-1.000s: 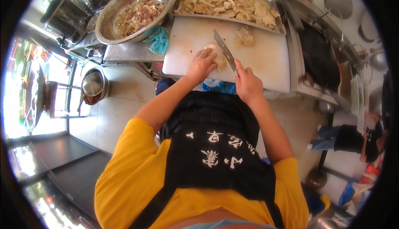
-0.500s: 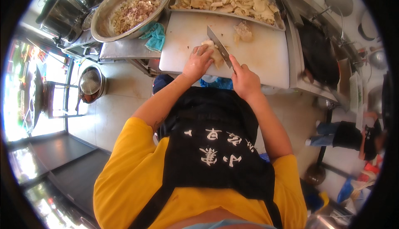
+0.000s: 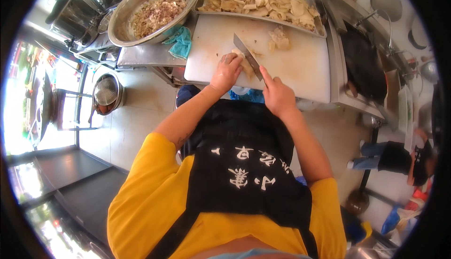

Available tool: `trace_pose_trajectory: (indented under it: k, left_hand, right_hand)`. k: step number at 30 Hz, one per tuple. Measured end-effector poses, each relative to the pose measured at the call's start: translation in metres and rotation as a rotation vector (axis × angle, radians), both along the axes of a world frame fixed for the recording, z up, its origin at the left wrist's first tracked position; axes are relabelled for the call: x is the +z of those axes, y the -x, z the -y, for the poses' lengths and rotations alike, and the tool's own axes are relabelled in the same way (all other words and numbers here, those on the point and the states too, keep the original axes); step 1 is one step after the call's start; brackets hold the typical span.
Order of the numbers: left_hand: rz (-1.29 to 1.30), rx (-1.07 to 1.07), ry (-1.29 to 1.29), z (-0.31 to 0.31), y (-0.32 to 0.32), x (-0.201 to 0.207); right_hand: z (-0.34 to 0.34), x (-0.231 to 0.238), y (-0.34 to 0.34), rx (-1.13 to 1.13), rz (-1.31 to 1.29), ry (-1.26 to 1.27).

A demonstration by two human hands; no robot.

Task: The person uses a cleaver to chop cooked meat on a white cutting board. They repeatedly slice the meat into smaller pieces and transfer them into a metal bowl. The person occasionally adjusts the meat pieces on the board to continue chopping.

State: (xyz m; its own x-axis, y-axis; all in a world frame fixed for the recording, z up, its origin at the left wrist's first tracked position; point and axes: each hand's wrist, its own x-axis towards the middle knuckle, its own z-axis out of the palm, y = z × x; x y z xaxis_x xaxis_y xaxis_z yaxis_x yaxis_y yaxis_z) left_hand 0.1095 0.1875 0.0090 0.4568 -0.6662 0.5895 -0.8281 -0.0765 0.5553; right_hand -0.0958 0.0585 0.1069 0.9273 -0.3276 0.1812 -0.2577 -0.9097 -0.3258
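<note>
My right hand (image 3: 278,90) is closed round the handle of a cleaver (image 3: 247,56), its index finger stretched along the blade. The blade stands on edge against a pale piece of meat (image 3: 245,66) on the white cutting board (image 3: 300,66). Curled fingers of my left hand (image 3: 227,72) press that piece from the left, close beside the blade. A thin cut slice seems to lie just right of the blade. Farther back on the board sits another pale, brownish chunk of meat (image 3: 279,38), touched by neither hand.
Behind the board lies a metal tray (image 3: 263,16) heaped with pale sliced meat. To its left stands a steel bowl (image 3: 117,24) of chopped mix, with a teal cloth (image 3: 180,43) beside it. A black wok (image 3: 364,64) is at right. Another person (image 3: 392,157) stands farther right.
The whole view has shifted slightly. The cleaver stays at the meat, its blade turned a little, and my left fingers have curled in more tightly on the piece.
</note>
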Motion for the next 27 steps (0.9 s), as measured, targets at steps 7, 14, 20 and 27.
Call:
trace_pose_trajectory:
  k: [7,14,20,27]
  left_hand:
    - [-0.014,0.022,0.041,0.000,0.001,0.001]
    - [-0.003,0.023,0.052,0.000,0.001,-0.002]
    - [0.007,0.054,0.054,0.000,0.002,-0.004]
    - [0.056,0.026,0.036,0.001,0.000,-0.006]
  right_hand:
    - [-0.002,0.000,0.003,-0.013,-0.026,-0.012]
    - [-0.003,-0.001,0.006,0.023,-0.164,-0.051]
    - [-0.005,0.004,0.007,-0.024,-0.032,-0.097]
    - [-0.002,-0.006,0.010,0.004,-0.064,-0.106]
